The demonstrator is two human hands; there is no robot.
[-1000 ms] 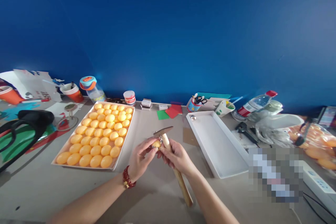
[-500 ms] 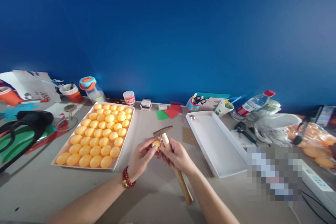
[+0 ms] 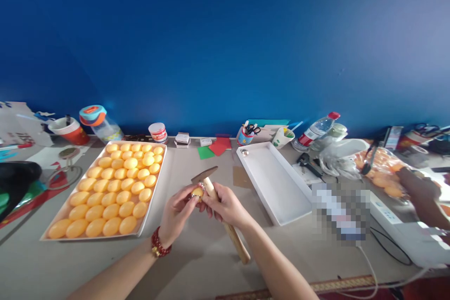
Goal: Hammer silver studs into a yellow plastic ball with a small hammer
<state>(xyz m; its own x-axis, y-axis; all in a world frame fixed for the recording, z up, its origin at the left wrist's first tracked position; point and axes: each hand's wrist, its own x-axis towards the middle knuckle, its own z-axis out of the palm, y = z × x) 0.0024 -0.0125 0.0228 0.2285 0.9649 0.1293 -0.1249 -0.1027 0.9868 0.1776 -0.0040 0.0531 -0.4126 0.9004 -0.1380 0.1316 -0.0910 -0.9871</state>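
My left hand (image 3: 178, 213), with a dark red bead bracelet (image 3: 161, 243) on its wrist, pinches a small round yellowish thing with shiny silvery bits (image 3: 197, 192); its exact kind cannot be made out. A hammer (image 3: 237, 243) is gripped in my right hand (image 3: 228, 206). Its metal head points up beside the small thing, and the wooden handle slants down toward me. Fingertips of both hands meet around the small thing, hiding part of it. To the left lies a shallow tray (image 3: 141, 230) holding rows of orange balls (image 3: 111, 211).
A long white tray (image 3: 277, 187) with a shiny silvery clump (image 3: 244, 152) in its corner lies right. Cups, a bottle (image 3: 316, 131) and paper pieces (image 3: 220, 146) line the blue wall. A power strip (image 3: 385, 211) lies far right, near another person's blurred hand (image 3: 423, 192).
My view has turned to the right, so the table's things shift left. Another person's hand now shows at the right edge. Both of my hands keep the same hold.
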